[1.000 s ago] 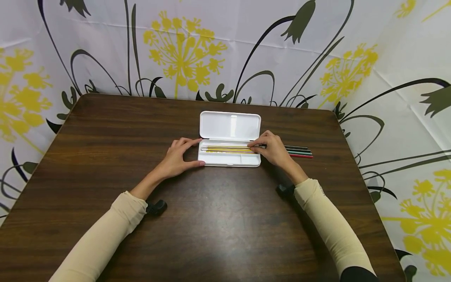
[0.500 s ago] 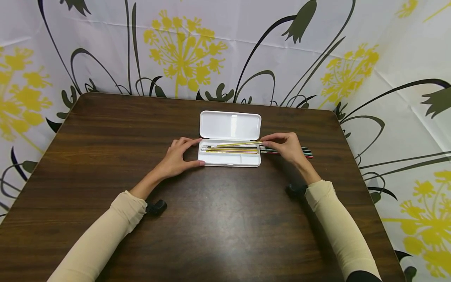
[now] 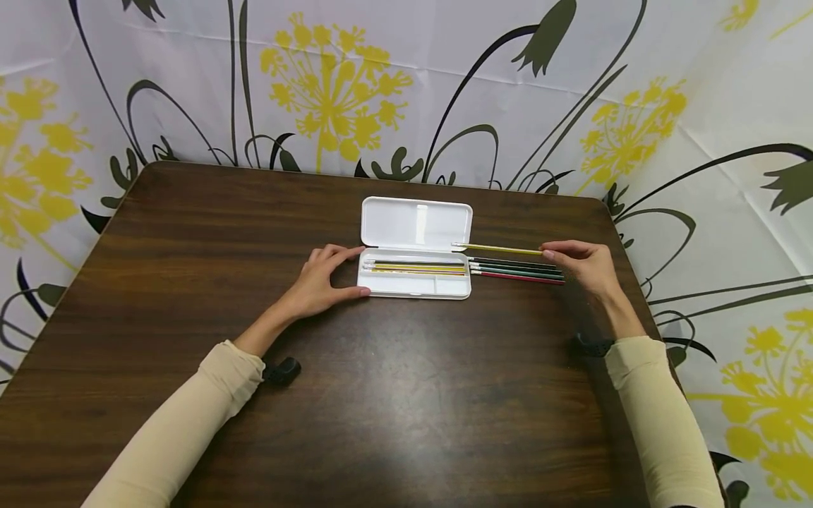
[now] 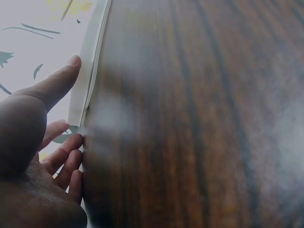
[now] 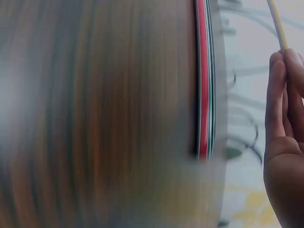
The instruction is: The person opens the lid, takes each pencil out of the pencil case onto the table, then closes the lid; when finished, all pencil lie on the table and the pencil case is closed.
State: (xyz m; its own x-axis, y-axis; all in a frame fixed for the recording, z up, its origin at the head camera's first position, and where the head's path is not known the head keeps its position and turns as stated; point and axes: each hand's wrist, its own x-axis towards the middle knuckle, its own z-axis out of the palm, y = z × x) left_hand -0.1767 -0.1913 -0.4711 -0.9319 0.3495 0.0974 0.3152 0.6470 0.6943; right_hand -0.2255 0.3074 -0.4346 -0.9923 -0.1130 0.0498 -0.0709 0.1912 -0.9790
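From here I see an indoor, desk-like corner; whether home or office, I can't tell. A dark-brown, wood-grain, round-cornered surface (image 3: 394, 395) is backed by creased white sheeting (image 3: 330, 92) printed with yellow and grey-green flowers, and carries a shallow white hinged case (image 3: 403, 286) of slim yellow and black pencils (image 3: 419, 268).

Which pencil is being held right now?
The yellow pencil, pinched near one end by the right hand. No other is held: the rest lie in the white case or in the black, green and red row beside it.
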